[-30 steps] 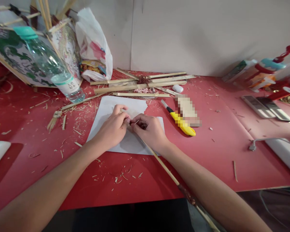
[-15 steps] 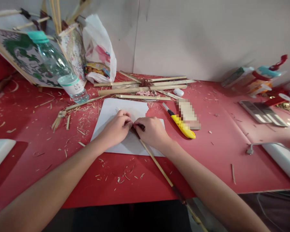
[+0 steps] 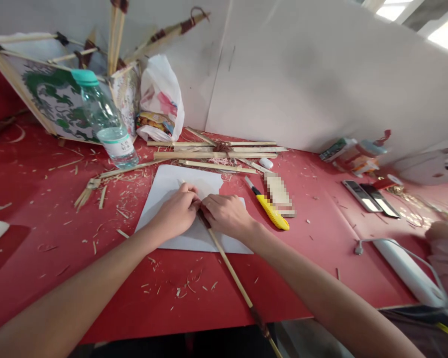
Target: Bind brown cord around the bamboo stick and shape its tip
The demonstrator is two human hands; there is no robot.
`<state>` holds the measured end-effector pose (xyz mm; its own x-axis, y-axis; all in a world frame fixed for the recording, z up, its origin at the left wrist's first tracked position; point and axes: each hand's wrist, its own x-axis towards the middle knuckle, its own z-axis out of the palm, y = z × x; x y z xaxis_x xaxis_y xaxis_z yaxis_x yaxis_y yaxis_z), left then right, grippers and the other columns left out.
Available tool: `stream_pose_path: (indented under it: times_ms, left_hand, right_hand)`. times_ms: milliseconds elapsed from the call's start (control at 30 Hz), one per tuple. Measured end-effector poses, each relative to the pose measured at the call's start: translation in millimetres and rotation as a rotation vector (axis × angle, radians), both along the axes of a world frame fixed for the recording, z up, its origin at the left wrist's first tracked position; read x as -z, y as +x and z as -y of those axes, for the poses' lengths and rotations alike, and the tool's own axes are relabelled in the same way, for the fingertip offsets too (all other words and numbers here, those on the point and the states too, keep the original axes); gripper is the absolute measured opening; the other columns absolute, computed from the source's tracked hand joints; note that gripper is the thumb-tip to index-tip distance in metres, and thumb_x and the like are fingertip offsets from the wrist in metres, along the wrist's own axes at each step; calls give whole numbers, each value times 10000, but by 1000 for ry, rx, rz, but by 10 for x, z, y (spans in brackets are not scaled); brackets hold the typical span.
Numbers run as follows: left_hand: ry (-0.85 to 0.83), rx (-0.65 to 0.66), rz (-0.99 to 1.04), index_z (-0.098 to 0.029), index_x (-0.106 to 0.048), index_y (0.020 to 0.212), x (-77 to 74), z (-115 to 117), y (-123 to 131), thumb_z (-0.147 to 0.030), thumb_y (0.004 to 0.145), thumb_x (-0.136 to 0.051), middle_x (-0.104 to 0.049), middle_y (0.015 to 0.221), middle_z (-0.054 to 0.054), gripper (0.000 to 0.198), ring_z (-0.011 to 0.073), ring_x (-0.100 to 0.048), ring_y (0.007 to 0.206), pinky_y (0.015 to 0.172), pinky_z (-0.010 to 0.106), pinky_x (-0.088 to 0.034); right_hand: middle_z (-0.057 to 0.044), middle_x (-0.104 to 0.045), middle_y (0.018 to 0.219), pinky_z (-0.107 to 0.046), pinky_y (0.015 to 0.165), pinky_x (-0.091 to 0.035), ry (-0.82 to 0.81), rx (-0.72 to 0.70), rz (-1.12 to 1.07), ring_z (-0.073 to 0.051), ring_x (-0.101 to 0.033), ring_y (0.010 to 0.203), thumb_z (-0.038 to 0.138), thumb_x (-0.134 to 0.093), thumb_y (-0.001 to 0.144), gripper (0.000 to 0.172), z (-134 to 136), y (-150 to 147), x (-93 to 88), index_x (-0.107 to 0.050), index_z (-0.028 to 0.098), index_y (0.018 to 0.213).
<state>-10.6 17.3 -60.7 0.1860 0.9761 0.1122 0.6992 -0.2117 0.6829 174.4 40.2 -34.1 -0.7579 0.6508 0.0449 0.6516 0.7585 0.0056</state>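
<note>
A thin bamboo stick (image 3: 229,267) runs from the white paper (image 3: 171,176) down over the red table's front edge, with dark wrapping near my hands and again near the edge. My left hand (image 3: 179,206) is closed on its upper part, fingers pinched together. Right beside it, my right hand (image 3: 224,214) is closed on the same stick, fingers curled and touching the left fingertips. Both hands rest over the paper. A yellow utility knife (image 3: 272,211) lies right of the paper, next to a partly blurred block (image 3: 278,191).
Bamboo strips (image 3: 216,155) lie behind the paper. At the back left are a water bottle (image 3: 115,134), a plastic bag (image 3: 160,99) and a dragon-painted frame (image 3: 56,94). Phones (image 3: 360,195), a white power strip (image 3: 406,271) and another person's arm (image 3: 446,248) are at the right. Shavings are scattered around.
The view has shifted right and upward, bringing another person's arm into sight. My right hand has turned slightly, its fingers now more over the stick. Both hands remain together on it.
</note>
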Motion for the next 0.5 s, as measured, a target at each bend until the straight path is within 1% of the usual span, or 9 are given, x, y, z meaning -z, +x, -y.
stream_pose_path:
  times_ms: [133,267,400,500]
  left_hand:
    - [7,10,18,-190,-658,812,-21,3,0,-198,953,-495,-633,1232,113,216,239,-698,998,933,433,-560]
    - [-13,8,20,-197,-629,785,-55,10,-1,-212,958,-498,-631,1233,102,217,228,-691,965,912,433,-557]
    - [-63,32,79,-197,-627,796,-55,-16,-31,-249,967,-491,-620,1244,95,225,236,-670,1035,969,449,-529]
    - [-116,52,125,-192,-634,811,-43,-43,-65,-290,976,-483,-612,1240,92,244,247,-651,1093,1010,460,-503]
  right_hand:
    - [-88,-733,959,-342,553,-199,-31,-72,-14,-182,-610,757,232,-512,1015,186,-99,44,41,-670,141,1055]
    - [-75,-725,973,-327,563,-233,-56,-75,-99,-163,-588,738,221,-513,1006,167,-141,75,136,-652,152,1071]
    - [-61,-730,961,-305,583,-293,-68,-60,-237,-149,-599,734,264,-483,1049,210,-123,124,220,-667,163,1034]
    - [-55,-736,941,-294,608,-334,-57,-103,-343,-146,-629,774,282,-464,1081,271,-111,167,218,-706,176,1021]
